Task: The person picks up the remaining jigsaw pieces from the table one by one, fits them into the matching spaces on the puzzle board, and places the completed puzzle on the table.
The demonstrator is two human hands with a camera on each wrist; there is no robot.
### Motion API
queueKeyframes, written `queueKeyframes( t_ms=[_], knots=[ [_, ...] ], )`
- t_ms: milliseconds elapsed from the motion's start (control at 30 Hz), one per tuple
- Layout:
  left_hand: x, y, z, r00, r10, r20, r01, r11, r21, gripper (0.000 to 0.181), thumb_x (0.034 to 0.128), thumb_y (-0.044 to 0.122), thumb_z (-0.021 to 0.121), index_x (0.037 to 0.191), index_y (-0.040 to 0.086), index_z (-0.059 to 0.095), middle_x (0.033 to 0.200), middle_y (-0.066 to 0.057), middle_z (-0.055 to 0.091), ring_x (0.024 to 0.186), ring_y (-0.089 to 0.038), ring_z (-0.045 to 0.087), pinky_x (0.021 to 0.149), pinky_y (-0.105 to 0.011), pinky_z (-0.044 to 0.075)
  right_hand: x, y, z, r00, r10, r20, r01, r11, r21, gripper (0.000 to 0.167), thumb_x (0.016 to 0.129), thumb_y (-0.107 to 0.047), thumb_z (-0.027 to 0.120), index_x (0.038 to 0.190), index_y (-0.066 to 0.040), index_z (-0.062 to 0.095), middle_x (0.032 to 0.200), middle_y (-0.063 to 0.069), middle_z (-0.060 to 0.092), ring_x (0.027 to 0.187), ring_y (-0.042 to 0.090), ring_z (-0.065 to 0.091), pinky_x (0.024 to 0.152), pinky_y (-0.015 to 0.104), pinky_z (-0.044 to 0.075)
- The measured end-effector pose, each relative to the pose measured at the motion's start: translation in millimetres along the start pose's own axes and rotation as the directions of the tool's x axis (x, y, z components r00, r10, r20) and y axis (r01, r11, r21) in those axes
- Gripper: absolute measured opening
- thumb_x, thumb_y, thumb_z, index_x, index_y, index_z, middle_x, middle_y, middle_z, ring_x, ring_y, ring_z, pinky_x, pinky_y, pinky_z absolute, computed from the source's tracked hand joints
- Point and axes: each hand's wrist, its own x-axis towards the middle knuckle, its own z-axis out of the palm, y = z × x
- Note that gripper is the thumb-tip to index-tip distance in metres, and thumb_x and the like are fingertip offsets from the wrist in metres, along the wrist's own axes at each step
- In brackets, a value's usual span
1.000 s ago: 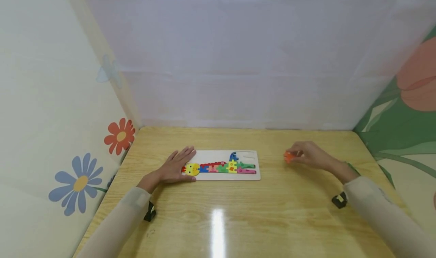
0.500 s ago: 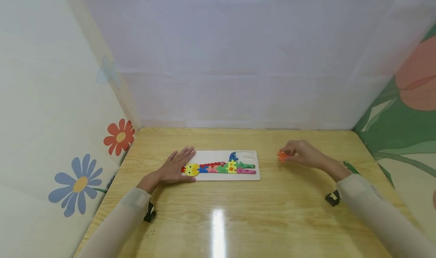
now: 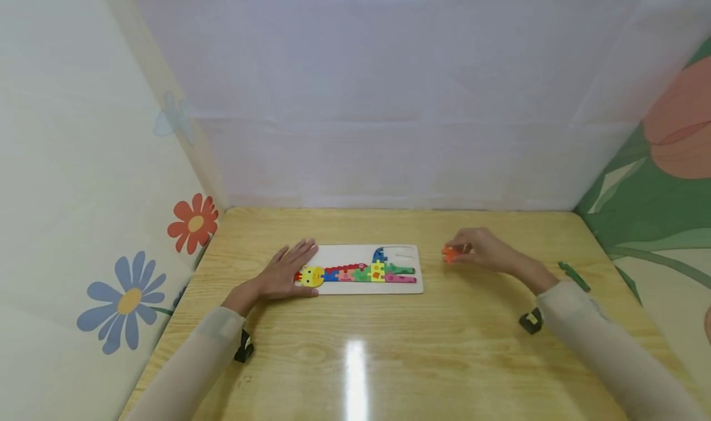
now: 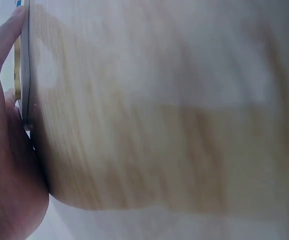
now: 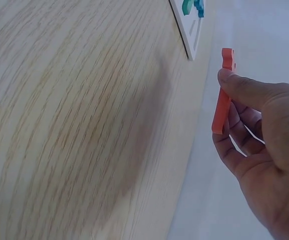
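A white puzzle board [image 3: 344,254] lies on the table, with a colourful giraffe of jigsaw pieces [image 3: 361,275] set in it. Bare outlined slots show at its upper right corner. Across the board's left end rests my left hand [image 3: 286,273], fingers spread straight, next to the yellow giraffe head [image 3: 312,276]. Right of the board, my right hand [image 3: 483,249] pinches an orange puzzle piece [image 3: 450,254] between thumb and fingers. In the right wrist view the orange puzzle piece [image 5: 223,102] is seen edge-on, above the table and apart from the board [image 5: 186,30].
A long green puzzle piece [image 3: 574,276] lies on the table [image 3: 444,347] at the right, beyond my right forearm. A pale cloth wall [image 3: 389,100] rises behind the table's back edge. Flower-printed panels flank both sides.
My right hand has moved left toward the board, carrying the orange puzzle piece. The green piece, earlier mostly behind the right arm, is now uncovered. My left hand stays put.
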Motion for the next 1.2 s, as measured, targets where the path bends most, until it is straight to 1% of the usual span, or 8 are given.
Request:
queueKeyframes(
  t_ms=[333,567,833,1067,1200],
  knots=[
    [0.3,0.3,-0.9,1.000,0.006,-0.005,-0.006,1.000,-0.017,0.112,0.0890,0.062,0.075,0.169,0.006,0.020,0.178,-0.014,0.013,0.164,-0.038,0.007,0.127,-0.067,0.002,8.9,-6.0,4.8,1.000,0.016,0.014,-0.016,1.000,0.002,0.033,0.089,-0.003,0.084,0.120,0.005,0.076,0.101,0.008,0.075,0.089,0.019,0.072,0.079,0.029,0.062],
    [0.0,0.3,-0.2,1.000,0.006,-0.012,-0.007,1.000,-0.013,0.112,0.0891,0.062,0.075,0.169,0.006,0.021,0.178,-0.014,0.013,0.164,-0.038,0.007,0.127,-0.067,0.002,15.8,-9.7,8.2,1.000,-0.015,0.004,0.015,1.000,0.010,0.032,0.089,-0.004,0.084,0.119,0.005,0.077,0.100,0.007,0.074,0.089,0.019,0.072,0.078,0.029,0.063],
    [-0.8,0.9,-0.4,1.000,0.015,-0.019,-0.015,1.000,-0.014,0.111,0.0894,0.061,0.075,0.169,0.006,0.021,0.178,-0.014,0.013,0.164,-0.039,0.007,0.127,-0.067,0.002,22.3,-14.4,11.4,1.000,0.013,0.020,-0.014,0.999,0.032,0.033,0.090,-0.005,0.084,0.121,0.004,0.076,0.102,0.007,0.074,0.091,0.019,0.072,0.080,0.027,0.062],
    [-0.2,-0.9,0.6,0.999,0.029,-0.022,-0.029,1.000,-0.005,0.110,0.0900,0.062,0.074,0.169,0.005,0.022,0.177,-0.016,0.014,0.164,-0.039,0.009,0.127,-0.067,0.003,28.3,-18.5,15.4,0.999,-0.005,0.032,0.004,1.000,0.031,0.035,0.090,-0.005,0.083,0.123,0.005,0.075,0.103,0.007,0.074,0.092,0.019,0.071,0.081,0.029,0.062],
    [0.1,-1.1,1.0,1.000,0.023,-0.013,-0.023,1.000,-0.005,0.111,0.0896,0.063,0.073,0.169,0.006,0.021,0.178,-0.015,0.013,0.164,-0.038,0.008,0.127,-0.067,0.003,32.1,-19.0,17.3,0.999,-0.015,0.035,0.014,1.000,0.013,0.036,0.091,-0.007,0.083,0.124,0.004,0.075,0.102,0.007,0.074,0.091,0.017,0.071,0.081,0.030,0.062]
  ],
)
